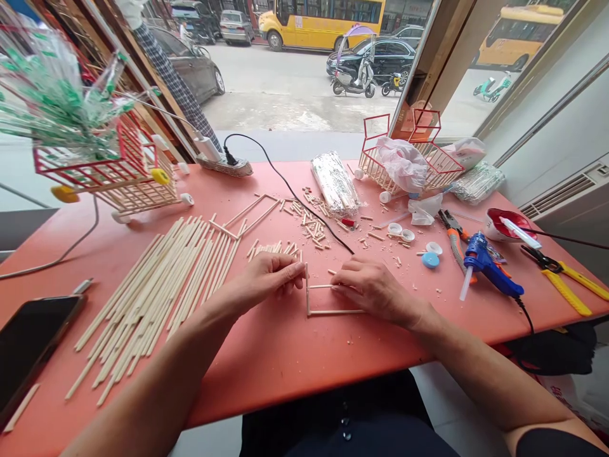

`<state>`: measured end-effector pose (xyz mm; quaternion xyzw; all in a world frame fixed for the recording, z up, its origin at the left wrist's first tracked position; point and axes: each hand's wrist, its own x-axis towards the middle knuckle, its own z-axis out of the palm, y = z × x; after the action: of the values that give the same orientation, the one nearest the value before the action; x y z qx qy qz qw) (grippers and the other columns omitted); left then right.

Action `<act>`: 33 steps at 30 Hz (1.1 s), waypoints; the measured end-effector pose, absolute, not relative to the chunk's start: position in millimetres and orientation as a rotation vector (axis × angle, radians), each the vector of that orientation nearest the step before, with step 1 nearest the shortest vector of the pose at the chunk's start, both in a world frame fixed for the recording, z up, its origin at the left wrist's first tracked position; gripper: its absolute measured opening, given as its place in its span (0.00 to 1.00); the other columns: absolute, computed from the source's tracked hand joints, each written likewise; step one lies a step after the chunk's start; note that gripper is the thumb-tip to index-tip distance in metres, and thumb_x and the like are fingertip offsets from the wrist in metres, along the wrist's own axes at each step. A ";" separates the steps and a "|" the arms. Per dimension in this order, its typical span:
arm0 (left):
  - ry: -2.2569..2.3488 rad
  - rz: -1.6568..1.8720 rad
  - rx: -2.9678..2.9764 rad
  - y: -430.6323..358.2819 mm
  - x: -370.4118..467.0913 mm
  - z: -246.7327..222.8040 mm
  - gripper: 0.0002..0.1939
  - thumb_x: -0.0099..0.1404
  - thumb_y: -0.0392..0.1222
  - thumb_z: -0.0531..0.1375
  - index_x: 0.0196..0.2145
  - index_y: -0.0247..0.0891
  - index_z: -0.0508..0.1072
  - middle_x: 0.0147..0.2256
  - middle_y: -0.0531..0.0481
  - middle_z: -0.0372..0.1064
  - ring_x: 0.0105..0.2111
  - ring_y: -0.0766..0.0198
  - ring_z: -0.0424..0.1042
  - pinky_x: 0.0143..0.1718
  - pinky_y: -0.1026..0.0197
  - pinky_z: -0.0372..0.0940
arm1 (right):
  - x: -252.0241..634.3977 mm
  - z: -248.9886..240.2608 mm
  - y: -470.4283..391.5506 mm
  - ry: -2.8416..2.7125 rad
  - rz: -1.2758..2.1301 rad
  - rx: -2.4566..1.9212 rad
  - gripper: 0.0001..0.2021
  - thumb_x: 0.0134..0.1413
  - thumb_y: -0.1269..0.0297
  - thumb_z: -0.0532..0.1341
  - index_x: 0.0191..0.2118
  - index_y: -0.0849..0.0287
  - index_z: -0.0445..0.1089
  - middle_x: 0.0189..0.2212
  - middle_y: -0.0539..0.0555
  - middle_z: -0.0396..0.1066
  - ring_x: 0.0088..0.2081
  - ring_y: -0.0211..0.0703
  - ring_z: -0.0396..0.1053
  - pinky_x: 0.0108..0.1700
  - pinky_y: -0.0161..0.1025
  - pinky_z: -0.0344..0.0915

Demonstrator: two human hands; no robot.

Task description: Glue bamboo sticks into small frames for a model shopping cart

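On the red table, a small frame of thin wooden sticks (307,298) lies between my hands, with one upright side and two sticks running right from it. My left hand (273,274) is closed in a pinch at the top of that side; what is between its fingertips is too small to name. My right hand (375,289) has its fingers together over the right part of the frame, on the end of the middle stick (320,286). The right end of the lower stick (337,312) is hidden under this hand.
Long sticks (143,298) and a phone (35,343) lie left. Short cut pieces (311,222) and a black cable (295,187) are beyond my hands. At right are a blue glue gun (492,263), pliers (454,238) and yellow-handled cutters (561,279). Stick carts (136,184) stand behind.
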<state>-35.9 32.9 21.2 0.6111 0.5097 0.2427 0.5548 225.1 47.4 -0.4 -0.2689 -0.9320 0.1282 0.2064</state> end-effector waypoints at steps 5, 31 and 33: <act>1.339 0.730 1.566 32.6 -38.9 20.5 0.21 0.67 0.57 0.60 0.30 0.36 0.78 0.30 0.48 0.75 0.30 0.63 0.70 0.35 0.61 0.64 | 223.8 0.5 46.5 -2.578 0.349 -0.715 0.10 0.70 0.64 0.61 0.36 0.59 0.75 0.31 0.52 0.73 0.33 0.40 0.65 0.37 0.36 0.59; 1.389 0.985 1.166 34.4 -37.2 24.5 0.26 0.56 0.56 0.69 0.45 0.35 0.79 0.32 0.47 0.76 0.25 0.66 0.66 0.27 0.63 0.61 | 226.0 -3.3 49.2 -2.500 0.338 -0.778 0.12 0.72 0.62 0.59 0.38 0.60 0.77 0.30 0.54 0.73 0.34 0.41 0.65 0.35 0.36 0.58; 1.448 1.060 1.129 35.7 -38.2 24.3 0.27 0.55 0.55 0.69 0.48 0.35 0.78 0.34 0.47 0.76 0.26 0.66 0.66 0.26 0.63 0.61 | 226.0 -3.7 49.4 -2.513 0.337 -0.784 0.13 0.72 0.62 0.59 0.37 0.60 0.77 0.30 0.54 0.73 0.34 0.41 0.65 0.35 0.36 0.58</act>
<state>-38.2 35.7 24.3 0.4646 0.5960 0.4360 0.4887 226.0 49.4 -3.7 -0.2866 -0.9189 0.1232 0.2417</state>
